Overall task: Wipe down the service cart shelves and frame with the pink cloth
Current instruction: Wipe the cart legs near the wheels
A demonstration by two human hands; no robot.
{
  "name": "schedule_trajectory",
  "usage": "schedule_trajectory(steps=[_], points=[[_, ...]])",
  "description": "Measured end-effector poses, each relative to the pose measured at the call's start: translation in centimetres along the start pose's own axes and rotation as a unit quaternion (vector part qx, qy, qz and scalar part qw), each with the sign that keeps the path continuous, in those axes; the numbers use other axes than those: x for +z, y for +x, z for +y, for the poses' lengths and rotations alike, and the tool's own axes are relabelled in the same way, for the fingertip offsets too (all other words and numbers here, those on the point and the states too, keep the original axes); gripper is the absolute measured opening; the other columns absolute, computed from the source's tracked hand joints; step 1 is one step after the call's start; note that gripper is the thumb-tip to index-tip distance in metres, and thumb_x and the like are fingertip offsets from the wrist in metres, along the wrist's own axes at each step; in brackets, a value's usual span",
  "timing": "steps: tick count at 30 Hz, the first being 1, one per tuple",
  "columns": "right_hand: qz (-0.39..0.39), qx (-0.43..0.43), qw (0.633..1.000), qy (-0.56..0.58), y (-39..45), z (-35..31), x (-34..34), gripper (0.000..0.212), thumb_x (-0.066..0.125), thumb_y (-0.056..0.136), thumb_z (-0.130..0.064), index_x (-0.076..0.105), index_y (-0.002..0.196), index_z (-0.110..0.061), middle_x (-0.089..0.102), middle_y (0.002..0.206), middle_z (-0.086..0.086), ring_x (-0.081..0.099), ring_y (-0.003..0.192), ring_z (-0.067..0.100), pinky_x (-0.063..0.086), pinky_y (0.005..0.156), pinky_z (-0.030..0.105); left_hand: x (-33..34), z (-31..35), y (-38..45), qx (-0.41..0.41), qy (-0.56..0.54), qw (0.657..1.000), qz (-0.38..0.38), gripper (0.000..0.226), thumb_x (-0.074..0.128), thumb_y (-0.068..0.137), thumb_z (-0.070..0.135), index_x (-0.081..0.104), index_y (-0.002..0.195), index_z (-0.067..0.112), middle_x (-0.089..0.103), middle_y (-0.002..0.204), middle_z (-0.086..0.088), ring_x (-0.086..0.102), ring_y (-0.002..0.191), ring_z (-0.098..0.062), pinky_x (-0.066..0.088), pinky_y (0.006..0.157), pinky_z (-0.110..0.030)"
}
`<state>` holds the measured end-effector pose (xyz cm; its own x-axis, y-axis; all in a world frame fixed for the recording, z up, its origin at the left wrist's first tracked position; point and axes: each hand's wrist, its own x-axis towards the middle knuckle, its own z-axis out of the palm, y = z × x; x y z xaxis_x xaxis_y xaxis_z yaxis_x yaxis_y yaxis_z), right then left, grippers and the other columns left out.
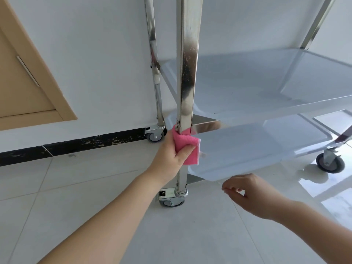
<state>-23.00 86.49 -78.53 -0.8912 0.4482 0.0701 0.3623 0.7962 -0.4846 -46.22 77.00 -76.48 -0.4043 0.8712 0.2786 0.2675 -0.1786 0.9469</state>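
The steel service cart stands against the white wall, its near upright post (187, 69) running down the middle of the view. My left hand (169, 155) grips the pink cloth (185, 147), wrapped around that post at the level of the bottom shelf (247, 147). The middle shelf (247, 80) lies above it. My right hand (249, 193) hovers below the bottom shelf's front edge with fingers loosely curled, holding nothing.
Caster wheels sit at the cart's corners: the near one (172, 199) under the post, one by the wall (156, 135), one at right (330, 161). A black skirting strip (76, 145) runs along the wall. A tan door (24, 77) is at left. Pale floor tiles (95, 187) spread below.
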Motion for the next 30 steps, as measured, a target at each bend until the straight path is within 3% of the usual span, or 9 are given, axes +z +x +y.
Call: schedule_trajectory(steps=[5,9,12,16,20,23,25,28,30], points=[[-0.008,0.016,1.000,0.004,-0.5,0.3,0.5,0.010,0.058,0.087,-0.020,0.066,0.081,-0.022,0.063,0.069,-0.009,0.057,0.063,0.011,0.050,0.059,0.031,1.0,-2.9,-0.8,0.040,-0.003,0.999,0.033,0.034,0.068,0.081,0.042,0.047,0.106,0.049,0.056,0.097,0.022,0.059,0.092,-0.001,0.046,0.076,-0.011],[-0.020,0.035,0.999,0.011,-1.3,0.7,0.6,0.011,0.058,0.088,-0.021,0.067,0.083,-0.024,0.062,0.070,-0.013,0.058,0.064,0.009,0.051,0.059,0.030,1.0,-8.2,-3.5,-0.113,0.048,0.992,-0.041,0.034,0.070,0.077,0.047,0.046,0.099,0.054,0.059,0.106,0.013,0.063,0.096,-0.012,0.052,0.080,-0.024],[-0.026,0.039,0.999,0.010,-1.9,1.1,0.2,0.012,0.058,0.088,-0.020,0.066,0.081,-0.025,0.061,0.069,-0.013,0.056,0.063,0.009,0.050,0.058,0.030,0.9,-10.7,-5.0,-0.136,0.125,0.981,-0.063,0.017,0.070,0.080,0.038,0.061,0.090,0.048,0.051,0.103,0.024,0.059,0.094,0.002,0.046,0.073,-0.007],[-0.035,0.051,0.998,0.003,-2.3,1.4,-0.1,0.013,0.057,0.089,-0.020,0.066,0.081,-0.026,0.061,0.070,-0.012,0.055,0.064,0.006,0.049,0.060,0.027,0.6,-8.7,-5.5,-0.116,0.161,0.980,0.025,0.020,0.077,0.072,0.041,0.064,0.087,0.044,0.058,0.096,0.028,0.055,0.086,0.015,0.042,0.063,-0.001],[-0.055,0.067,0.995,0.049,-1.7,0.5,0.3,0.018,0.063,0.085,-0.028,0.065,0.102,-0.034,0.063,0.087,-0.019,0.061,0.071,0.000,0.044,0.064,0.015,1.1,-6.2,-9.4,-0.129,0.159,0.975,0.084,0.037,0.080,0.065,0.049,0.054,0.089,0.038,0.066,0.084,0.016,0.064,0.074,-0.007,0.053,0.064,-0.028],[-0.122,0.063,0.983,0.122,-1.3,-0.9,1.1,0.062,0.072,0.076,-0.040,0.044,0.130,-0.042,0.050,0.113,-0.028,0.064,0.077,-0.001,0.044,0.068,0.011,3.9,-3.9,-11.0,-0.146,0.150,0.978,0.017,0.057,0.077,0.055,0.068,0.048,0.094,0.039,0.066,0.091,0.017,0.066,0.079,-0.006,0.057,0.066,-0.036],[-0.116,0.044,0.981,0.150,-1.7,-1.4,1.5,0.054,0.074,0.073,-0.037,0.051,0.121,-0.039,0.057,0.106,-0.023,0.063,0.072,0.004,0.051,0.069,0.021,6.0,-2.3,-10.7,-0.132,0.137,0.982,-0.008,0.064,0.077,0.052,0.069,0.043,0.099,0.044,0.062,0.094,0.023,0.064,0.083,0.000,0.057,0.069,-0.030],[-0.065,0.042,0.984,0.159,-2.5,-1.1,1.3,0.007,0.068,0.075,-0.027,0.061,0.078,-0.026,0.062,0.071,-0.005,0.055,0.063,0.014,0.051,0.064,0.039,7.8,-0.9,-10.1,-0.138,0.128,0.982,-0.019,0.071,0.077,0.056,0.060,0.035,0.114,0.052,0.056,0.096,0.025,0.057,0.087,0.003,0.052,0.074,-0.022],[-0.059,0.048,0.981,0.176,-3.1,-0.5,0.8,0.016,0.064,0.075,-0.020,0.055,0.066,-0.030,0.062,0.062,-0.005,0.053,0.057,0.012,0.047,0.058,0.034,8.0,-0.2,-10.2,-0.158,0.146,0.976,-0.035,0.066,0.074,0.060,0.053,0.037,0.115,0.055,0.054,0.095,0.022,0.055,0.082,0.001,0.050,0.072,-0.019]])
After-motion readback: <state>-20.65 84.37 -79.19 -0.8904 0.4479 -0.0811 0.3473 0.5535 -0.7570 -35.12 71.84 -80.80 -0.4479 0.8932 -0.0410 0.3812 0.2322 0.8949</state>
